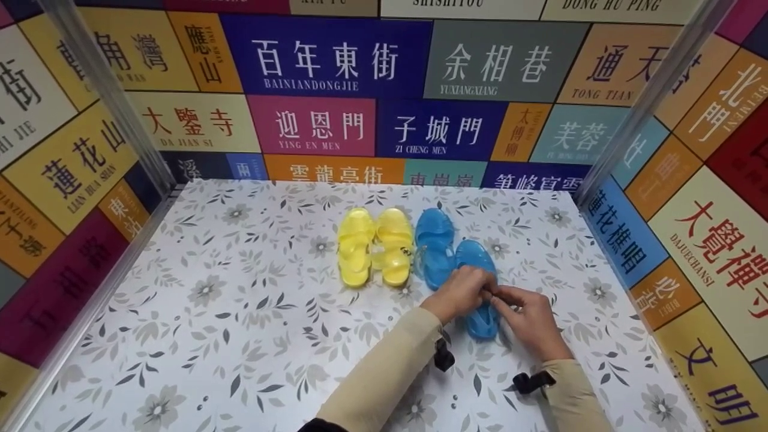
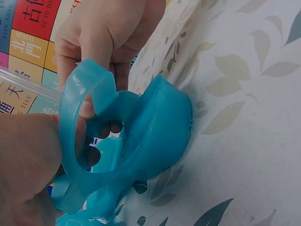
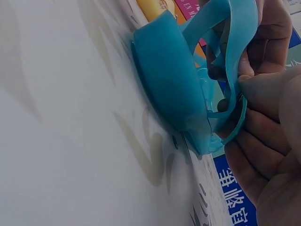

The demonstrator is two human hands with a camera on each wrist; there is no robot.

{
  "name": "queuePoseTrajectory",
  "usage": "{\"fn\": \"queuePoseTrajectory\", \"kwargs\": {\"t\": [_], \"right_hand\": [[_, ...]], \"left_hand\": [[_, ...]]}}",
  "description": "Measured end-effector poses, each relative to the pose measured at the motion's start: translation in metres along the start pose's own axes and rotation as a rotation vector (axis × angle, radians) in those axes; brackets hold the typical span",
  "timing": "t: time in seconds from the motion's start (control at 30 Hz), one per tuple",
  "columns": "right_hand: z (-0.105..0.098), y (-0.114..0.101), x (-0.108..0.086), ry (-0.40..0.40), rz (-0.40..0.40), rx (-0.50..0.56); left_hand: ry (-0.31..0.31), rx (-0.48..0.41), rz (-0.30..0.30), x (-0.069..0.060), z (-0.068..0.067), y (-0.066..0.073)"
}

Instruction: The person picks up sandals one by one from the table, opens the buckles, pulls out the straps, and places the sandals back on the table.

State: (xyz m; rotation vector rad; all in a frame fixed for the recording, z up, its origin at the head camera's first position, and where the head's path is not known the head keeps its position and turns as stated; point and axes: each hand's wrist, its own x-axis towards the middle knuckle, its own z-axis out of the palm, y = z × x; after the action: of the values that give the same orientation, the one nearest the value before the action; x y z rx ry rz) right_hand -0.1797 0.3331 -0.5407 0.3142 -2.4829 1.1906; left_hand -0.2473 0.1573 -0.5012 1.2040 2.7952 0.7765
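Both hands meet over the nearer blue jelly sandal [image 1: 482, 324], which stands on its sole with its heel end toward me. My left hand [image 1: 462, 293] grips its strap from the left side. From the right, my right hand [image 1: 531, 315] pinches the strap [image 3: 240, 120] between thumb and fingers. The heel and looping straps show up close in the left wrist view, where fingers partly hide the strap's fastening. Left of the hands, touching or nearly touching this sandal, lies the other blue sandal [image 1: 434, 240].
A pair of yellow sandals [image 1: 355, 246] lies side by side to the left of the blue ones. Flower-patterned white covering spreads over the table [image 1: 240, 336]. Panels with printed signs [image 1: 324, 57] stand behind and at both sides, with clear corner posts [image 1: 654, 90].
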Motion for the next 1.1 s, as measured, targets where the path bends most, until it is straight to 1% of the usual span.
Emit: {"fn": "queuePoseTrajectory", "kwargs": {"t": [0.13, 0.27, 0.43, 0.53, 0.6, 0.7, 0.83, 0.93, 1.1], "right_hand": [[-0.0011, -0.0006, 0.0000, -0.003, -0.012, 0.007], [-0.0015, 0.0002, -0.0003, -0.003, -0.013, 0.011], [-0.0020, 0.0016, -0.0006, -0.008, 0.004, 0.023], [-0.0030, 0.0017, -0.0007, -0.009, 0.010, 0.013], [-0.0037, 0.0015, -0.0006, -0.005, 0.009, -0.004], [-0.0043, 0.0015, 0.0002, 0.002, 0.001, -0.015], [-0.0034, 0.0013, 0.0012, -0.006, -0.003, -0.007], [-0.0021, 0.0009, 0.0006, -0.017, 0.003, -0.002], [-0.0016, 0.0002, -0.0006, -0.016, 0.020, -0.005]], "left_hand": [[0.022, 0.006, 0.023, -0.0005, 0.0007, -0.0001], [0.024, -0.011, 0.023, -0.0004, 0.0004, -0.0004], [-0.009, -0.072, 0.003, 0.0001, 0.0002, -0.0029], [-0.030, -0.114, 0.007, -0.0001, -0.0002, -0.0050], [-0.032, -0.142, 0.015, -0.0002, -0.0004, -0.0062], [-0.009, -0.172, 0.027, 0.0001, -0.0010, -0.0073], [0.034, -0.167, 0.035, 0.0002, -0.0007, -0.0075], [0.062, -0.159, 0.030, -0.0009, 0.0007, -0.0079], [0.078, -0.198, 0.012, -0.0023, 0.0042, -0.0096]]}}
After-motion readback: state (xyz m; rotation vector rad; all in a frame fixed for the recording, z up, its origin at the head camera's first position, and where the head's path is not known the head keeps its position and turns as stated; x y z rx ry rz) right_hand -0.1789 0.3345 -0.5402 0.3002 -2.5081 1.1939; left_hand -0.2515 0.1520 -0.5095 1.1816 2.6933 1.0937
